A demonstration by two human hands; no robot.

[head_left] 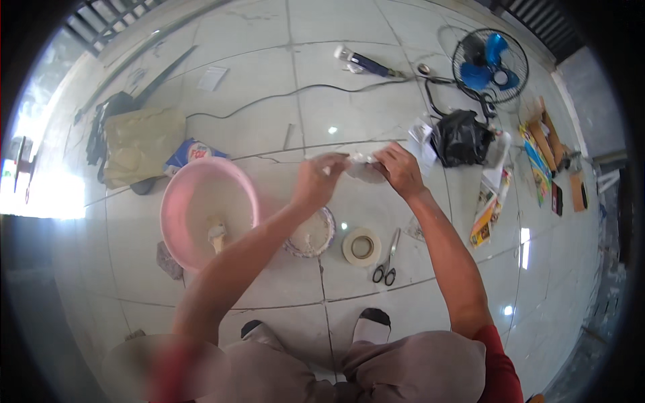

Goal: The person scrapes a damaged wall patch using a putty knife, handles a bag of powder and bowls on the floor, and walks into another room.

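Looked down on a pale tiled floor (pixel 376 121) around a pink basin (pixel 173 211), with a white-smeared tool (pixel 216 231) inside. Saw a tan bag (pixel 144 144) beyond the basin, to its left, and a blue-bladed fan (pixel 490 66) far off to its right. Noted a crumpled black plastic bag (pixel 462 138), well right of the basin. Found a round tub (pixel 331 232) of white paste just right of the basin, partly hidden by the left forearm (pixel 242 272).

Saw the left hand (pixel 317 181) right of the basin, with fingers curled nearly closed, pinching one end of a translucent plastic piece (pixel 364 170). Saw the right hand (pixel 402 172) farther right of the basin, with thumb and fingertips drawn together on the other end. Located this plastic right of the basin, between both hands; could not tell its exact folds.

Saw black-handled scissors (pixel 391 258) right of the basin, past the tub, and a flat-lying tape roll (pixel 347 248), nearer the basin.
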